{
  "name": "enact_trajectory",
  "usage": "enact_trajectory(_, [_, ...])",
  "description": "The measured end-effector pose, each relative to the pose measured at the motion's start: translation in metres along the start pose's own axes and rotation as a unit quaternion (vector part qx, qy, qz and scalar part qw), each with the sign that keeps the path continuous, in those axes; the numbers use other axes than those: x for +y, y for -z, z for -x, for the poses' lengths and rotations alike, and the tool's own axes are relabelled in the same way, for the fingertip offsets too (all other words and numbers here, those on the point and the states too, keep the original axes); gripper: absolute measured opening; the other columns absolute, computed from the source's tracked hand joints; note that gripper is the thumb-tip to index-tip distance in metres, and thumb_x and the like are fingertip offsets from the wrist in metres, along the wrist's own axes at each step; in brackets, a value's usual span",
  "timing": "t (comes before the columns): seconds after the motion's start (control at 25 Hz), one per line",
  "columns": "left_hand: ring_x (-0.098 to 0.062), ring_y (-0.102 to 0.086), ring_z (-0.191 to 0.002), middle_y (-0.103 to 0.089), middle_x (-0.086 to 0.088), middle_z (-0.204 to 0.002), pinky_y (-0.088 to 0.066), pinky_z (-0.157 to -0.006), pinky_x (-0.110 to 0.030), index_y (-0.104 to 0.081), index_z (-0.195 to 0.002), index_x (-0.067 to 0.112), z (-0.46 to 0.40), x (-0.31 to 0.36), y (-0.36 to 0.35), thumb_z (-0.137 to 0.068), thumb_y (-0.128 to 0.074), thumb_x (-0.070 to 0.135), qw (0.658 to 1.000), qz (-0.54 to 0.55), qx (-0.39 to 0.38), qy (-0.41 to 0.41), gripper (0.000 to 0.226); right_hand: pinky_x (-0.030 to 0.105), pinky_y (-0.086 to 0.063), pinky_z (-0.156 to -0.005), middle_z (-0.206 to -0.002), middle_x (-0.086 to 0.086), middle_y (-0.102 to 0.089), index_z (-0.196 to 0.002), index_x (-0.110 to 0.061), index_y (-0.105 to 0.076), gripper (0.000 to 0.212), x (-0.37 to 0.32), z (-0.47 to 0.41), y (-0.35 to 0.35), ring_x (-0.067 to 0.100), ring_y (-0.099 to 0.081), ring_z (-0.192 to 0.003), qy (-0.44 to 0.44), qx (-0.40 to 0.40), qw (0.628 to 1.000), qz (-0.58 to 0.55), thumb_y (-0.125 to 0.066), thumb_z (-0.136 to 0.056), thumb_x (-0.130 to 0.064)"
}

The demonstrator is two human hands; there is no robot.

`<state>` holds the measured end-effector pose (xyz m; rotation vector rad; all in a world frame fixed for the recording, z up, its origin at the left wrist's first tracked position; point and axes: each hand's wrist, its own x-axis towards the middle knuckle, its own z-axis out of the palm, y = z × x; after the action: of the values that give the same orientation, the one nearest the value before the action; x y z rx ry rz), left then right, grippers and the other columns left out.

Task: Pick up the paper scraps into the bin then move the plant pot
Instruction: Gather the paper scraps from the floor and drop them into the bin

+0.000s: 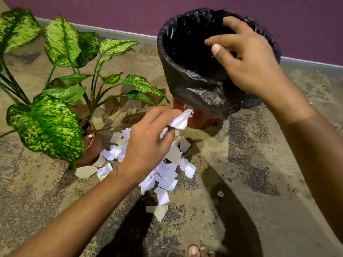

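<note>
Two hands are showing in the head view. The left hand (146, 141) is hovering over the pile of paper scraps (163, 175) and is pinching a crumpled white scrap (181, 120) between its thumb and fingers, holding it up just in front of the base of the bin (196, 75). The right hand (246, 58) is reaching over the open mouth of the bin with its fingers loosely spread and holding nothing; whether the fingers are touching the far rim cannot be told.

One bin is standing on the floor (278, 173) near the purple wall (130, 13). It is reddish-brown at the bottom and is lined with one black plastic bag (204, 97) that is folded down over the rim and hanging over most of the outside.

The scraps are lying on the floor in one loose heap between the plant pot (92, 145) and the bin, white and pale grey pieces mixed and overlapping, too many to count exactly. One tiny piece (220, 193) is lying apart to the right of the heap.

One terracotta plant pot is sitting on the floor to the left, touching the edge of the heap, carrying a plant (61, 71) with broad speckled green leaves. A bare foot (199, 251) is showing at the bottom edge.
</note>
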<state>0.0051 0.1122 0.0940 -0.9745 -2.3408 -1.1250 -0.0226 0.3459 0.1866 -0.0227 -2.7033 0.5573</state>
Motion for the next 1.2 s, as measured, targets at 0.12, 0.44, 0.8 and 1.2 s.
enact_trajectory(0.12, [-0.019, -0.063, -0.095, -0.068, -0.011, -0.103, -0.051, -0.082, -0.024, -0.068, -0.108, 0.002, -0.038, 0.024, 0.0, -0.08, -0.062, -0.005, 0.996, 0.015, 0.079, -0.033, 0.03, 0.043, -0.054, -0.086, -0.134, 0.001, -0.053, -0.121, -0.017, -0.064, 0.03, 0.003, 0.028, 0.011, 0.018, -0.059, -0.113, 0.021, 0.152, 0.978, -0.142, -0.045, -0.099, -0.026])
enact_trajectory(0.44, [-0.018, -0.056, -0.106, -0.058, -0.004, -0.121, -0.045, -0.087, -0.023, -0.049, -0.133, 0.015, -0.145, 0.046, -0.024, -0.083, -0.061, 0.005, 0.995, -0.082, 0.025, 0.054, 0.052, 0.012, -0.046, -0.06, -0.102, 0.004, -0.071, -0.109, -0.018, -0.066, 0.02, 0.028, 0.197, -0.078, -0.004, -0.056, -0.062, -0.136, -0.016, 0.984, -0.116, -0.051, -0.097, -0.02])
enact_trajectory(0.8, [-0.018, -0.047, -0.117, -0.049, -0.001, -0.132, -0.039, -0.094, -0.022, -0.044, -0.135, 0.016, -0.116, 0.028, -0.022, -0.091, -0.061, 0.022, 0.984, -0.165, -0.019, 0.071, 0.048, 0.023, -0.055, -0.075, -0.136, -0.003, -0.044, -0.137, -0.024, -0.044, 0.06, 0.054, 0.293, -0.146, 0.006, -0.066, -0.089, -0.229, -0.291, 0.925, 0.09, -0.062, -0.086, -0.05])
enact_trajectory(1.2, [-0.027, -0.055, -0.097, -0.059, -0.008, -0.109, -0.051, -0.074, -0.042, -0.058, -0.119, 0.01, 0.03, -0.006, -0.022, -0.094, -0.054, 0.034, 0.979, -0.095, -0.178, 0.019, 0.035, 0.024, -0.049, -0.075, -0.112, 0.001, -0.064, -0.109, -0.016, -0.069, 0.028, 0.05, 0.259, -0.169, 0.018, -0.064, -0.082, -0.218, -0.216, 0.952, -0.009, -0.064, -0.085, -0.002])
